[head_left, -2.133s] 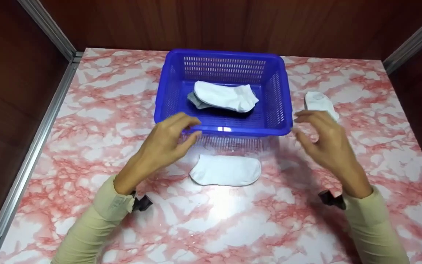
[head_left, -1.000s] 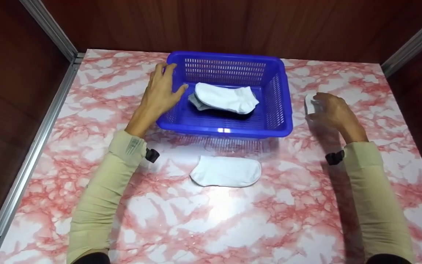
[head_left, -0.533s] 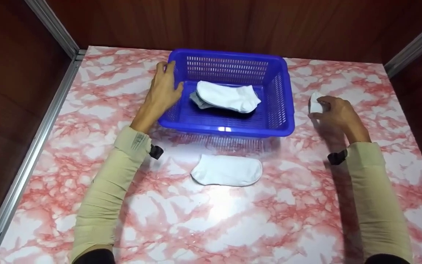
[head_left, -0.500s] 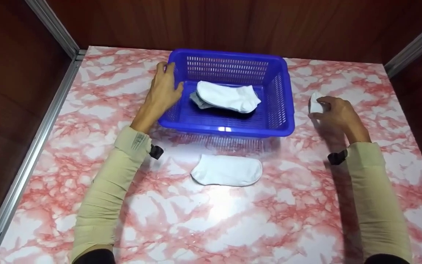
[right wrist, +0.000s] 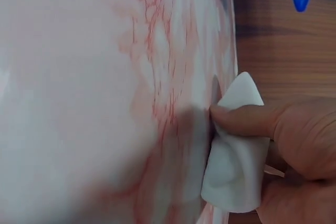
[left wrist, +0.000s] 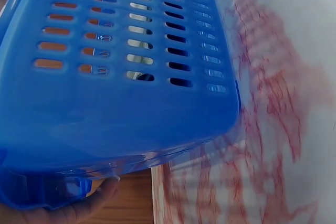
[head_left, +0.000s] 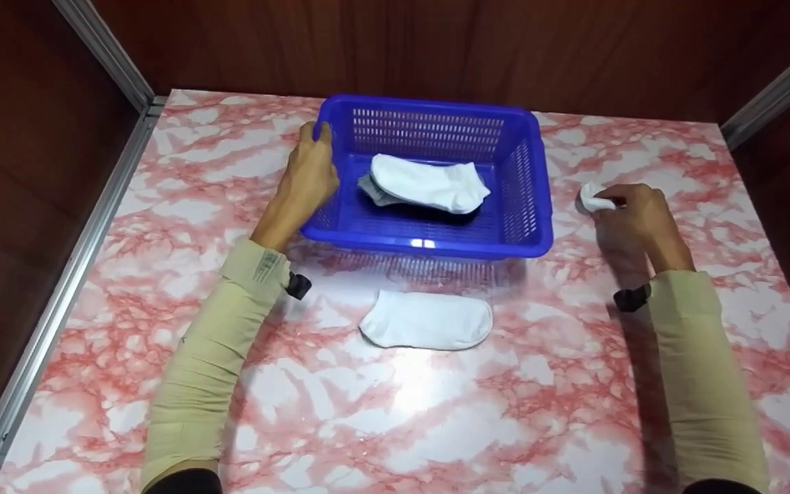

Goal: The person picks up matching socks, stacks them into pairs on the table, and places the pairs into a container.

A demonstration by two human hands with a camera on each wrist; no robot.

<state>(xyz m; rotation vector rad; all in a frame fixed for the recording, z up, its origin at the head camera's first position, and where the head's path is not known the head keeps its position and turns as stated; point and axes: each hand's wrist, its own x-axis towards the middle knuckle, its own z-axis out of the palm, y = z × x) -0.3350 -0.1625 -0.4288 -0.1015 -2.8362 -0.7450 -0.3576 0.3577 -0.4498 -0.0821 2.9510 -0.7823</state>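
A blue plastic basket (head_left: 429,243) stands at the back of the table, with a white sock (head_left: 429,184) lying over a grey one (head_left: 379,192) inside it. My left hand (head_left: 304,175) grips the basket's left rim; in the left wrist view its fingers (left wrist: 100,198) curl under that rim. To the right of the basket, my right hand (head_left: 642,213) pinches a white sock (head_left: 594,199) between thumb and fingers. The right wrist view shows this sock (right wrist: 236,166) bunched and folded over in the grip. Another white sock (head_left: 429,320) lies flat on the table in front of the basket.
The table (head_left: 395,425) has a red and white marbled top. Dark wooden panels (head_left: 436,48) rise behind it and at both sides, with a metal rail (head_left: 59,281) along the left edge.
My left hand has moved from the basket's front to its left rim and closed on it. My right hand has reached the sock on the right and taken hold of it, bunching it up.
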